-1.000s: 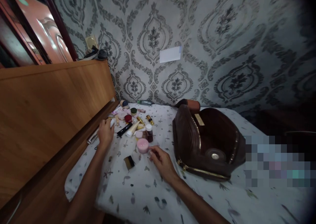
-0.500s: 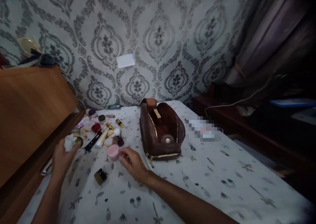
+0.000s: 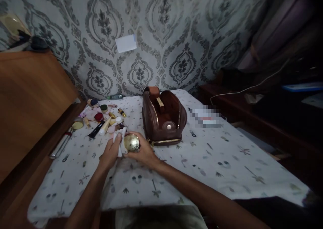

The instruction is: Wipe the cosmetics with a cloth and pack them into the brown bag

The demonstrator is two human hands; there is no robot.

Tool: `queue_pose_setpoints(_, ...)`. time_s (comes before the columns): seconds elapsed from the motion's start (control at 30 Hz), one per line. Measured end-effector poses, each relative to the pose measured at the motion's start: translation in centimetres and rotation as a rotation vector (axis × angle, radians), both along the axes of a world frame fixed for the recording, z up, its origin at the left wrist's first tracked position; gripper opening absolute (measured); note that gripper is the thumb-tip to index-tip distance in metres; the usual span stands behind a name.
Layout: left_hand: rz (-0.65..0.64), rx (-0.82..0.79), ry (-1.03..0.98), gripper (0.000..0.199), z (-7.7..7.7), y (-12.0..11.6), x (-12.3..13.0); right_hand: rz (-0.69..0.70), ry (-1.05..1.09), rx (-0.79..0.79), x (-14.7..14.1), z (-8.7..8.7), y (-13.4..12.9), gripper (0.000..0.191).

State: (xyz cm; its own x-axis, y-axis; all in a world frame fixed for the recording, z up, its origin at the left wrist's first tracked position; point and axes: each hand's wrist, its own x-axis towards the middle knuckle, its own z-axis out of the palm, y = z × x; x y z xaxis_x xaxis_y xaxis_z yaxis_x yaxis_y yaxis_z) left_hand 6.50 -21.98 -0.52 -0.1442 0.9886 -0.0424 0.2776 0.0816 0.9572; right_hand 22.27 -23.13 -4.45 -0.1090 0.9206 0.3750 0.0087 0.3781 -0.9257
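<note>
My left hand [image 3: 110, 152] grips a white cloth [image 3: 120, 142], its fingers closed on it. Beside it, my right hand [image 3: 144, 151] is wrapped round a shiny gold round container [image 3: 132, 142]; the cloth touches its left side. An open brown bag [image 3: 164, 121] stands on the patterned cloth cover behind my right hand. Left of the bag lie cosmetics: a red-lidded jar [image 3: 99, 117], a black tube [image 3: 96, 129], a cream tube [image 3: 105, 126], a white-capped bottle [image 3: 119, 122] and a dark green-lidded jar [image 3: 103, 108].
A wooden panel [image 3: 32, 104] rises at the left, with a metal object [image 3: 61, 144] beside it. A blurred-out flat item [image 3: 205, 117] lies right of the bag. A white cable [image 3: 242, 92] crosses the dark furniture at the right.
My left hand has moved right with the white cloth, meeting my right hand, which now holds the gold container. The view has tilted down.
</note>
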Motion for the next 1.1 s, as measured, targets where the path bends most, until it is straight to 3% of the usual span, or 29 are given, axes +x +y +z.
queue_pose_setpoints(0.1,-0.04,0.056,0.04,0.04,0.1,0.3,0.2,0.018,0.027,-0.025,0.3,-0.6,0.0,0.077)
queue_pose_setpoints(0.3,-0.129,0.522,0.39,0.03,1.0,-0.7,0.8,-0.1,-0.076,0.009,0.5,-1.0,0.5,0.068)
queue_pose_setpoints(0.43,-0.343,0.622,0.673,0.036,0.6,-2.2,2.3,-0.142,-0.162,0.093,0.7,-1.7,0.3,0.055)
queue_pose_setpoints(0.53,-0.478,0.507,0.761,0.046,-0.1,-2.6,3.2,-0.132,-0.226,0.124,0.8,-1.9,0.0,0.043)
queue_pose_setpoints(0.63,-0.514,0.363,0.602,0.049,-0.6,-2.1,3.1,-0.093,-0.295,0.126,0.8,-1.8,-0.2,0.037)
queue_pose_setpoints(0.87,-0.473,0.204,0.289,0.043,-0.6,0.3,1.9,0.002,-0.345,0.048,1.0,-1.0,-0.2,0.036)
queue_pose_setpoints(1.1,-0.423,-0.095,-0.003,0.057,-1.7,1.6,0.6,0.078,-0.273,0.067,0.9,-1.0,-0.3,0.051)
